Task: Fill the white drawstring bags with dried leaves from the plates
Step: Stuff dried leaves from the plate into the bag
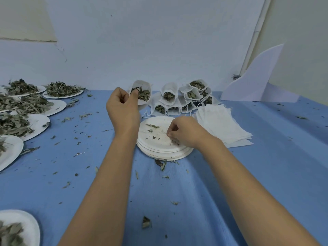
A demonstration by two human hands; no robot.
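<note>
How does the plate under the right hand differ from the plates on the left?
The middle plate holds only a few leaf scraps; the left plates carry heaped dried leaves. The middle plate tops a stack of several; the left plates lie spread out. The right hand rests on the middle plate; no hand touches the left ones. All are round and white.

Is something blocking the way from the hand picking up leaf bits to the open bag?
Nothing visible does. The right hand pinches leaf bits on the top plate, and the way up to the bag is open air. The left hand holds the bag, its thumb only at the mouth's left edge.
</note>
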